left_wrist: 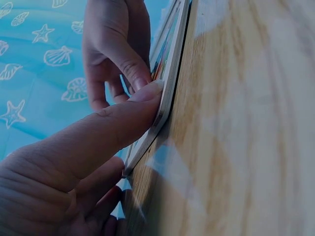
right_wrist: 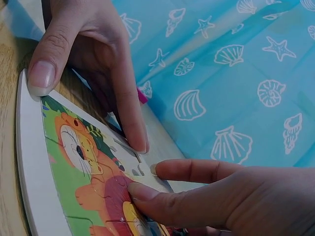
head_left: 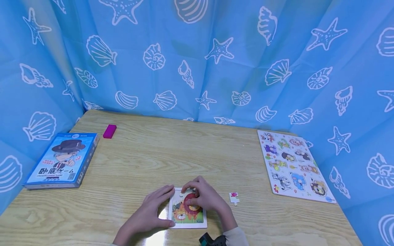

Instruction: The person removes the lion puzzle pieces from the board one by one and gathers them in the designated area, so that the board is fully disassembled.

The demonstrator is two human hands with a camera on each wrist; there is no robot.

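Observation:
A small lion jigsaw puzzle [head_left: 180,216] in a white frame lies on the table. My left hand [head_left: 153,211] holds the frame by its left side, thumb on the near corner [right_wrist: 37,93] and index finger along the far part of that side. Over the puzzle's upper right, my right hand [head_left: 204,195] has its index finger and thumb set on a pale puzzle piece [right_wrist: 155,181], pinching it at the picture's surface. Beside the index fingertip, a small gap shows in the picture. A loose puzzle piece [head_left: 234,197] with a pink print lies right of my right hand.
An animal picture board [head_left: 295,167] lies at the right. At the left is a blue game box [head_left: 63,160], with a magenta block [head_left: 109,131] behind it. A blue curtain [head_left: 197,61] with shell and starfish prints hangs around the wooden table [head_left: 172,150].

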